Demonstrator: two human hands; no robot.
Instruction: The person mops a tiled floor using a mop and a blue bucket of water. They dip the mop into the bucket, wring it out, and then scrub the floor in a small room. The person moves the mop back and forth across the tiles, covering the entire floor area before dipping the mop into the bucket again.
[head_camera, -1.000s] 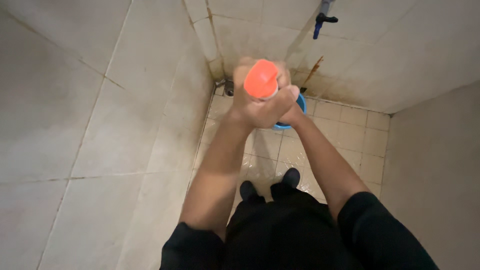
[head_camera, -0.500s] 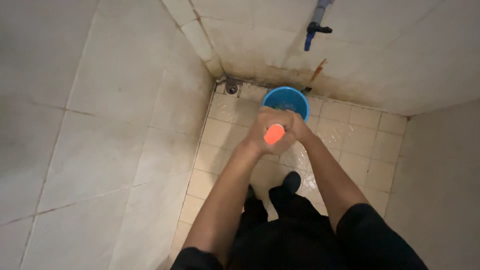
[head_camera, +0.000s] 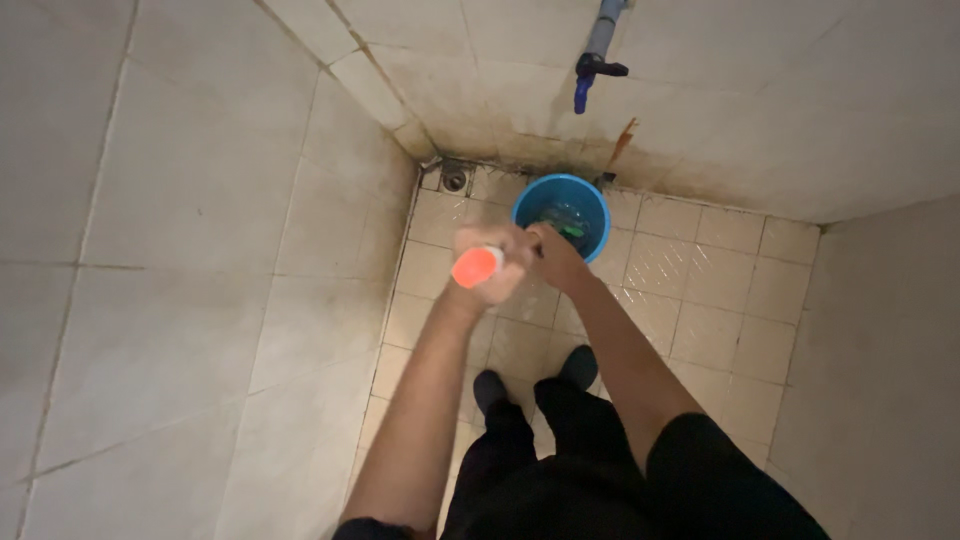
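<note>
head view: the orange-capped handle (head_camera: 476, 267) has dropped lower and leftward than a second ago, uncovering the blue bucket (head_camera: 561, 212). left hand (head_camera: 497, 262) fingers wrap it; right hand (head_camera: 553, 255) fingers press alongside, near the bucket's rim.

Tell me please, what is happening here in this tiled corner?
A person stands in a tiled corner and looks down at both hands. The left hand grips an orange-ended object, and the right hand is closed on the same object just beside it. Past the hands, a blue bucket sits on the floor tiles near the wall, with something green inside. A blue tap is on the wall above it, and a floor drain sits in the corner.
</note>
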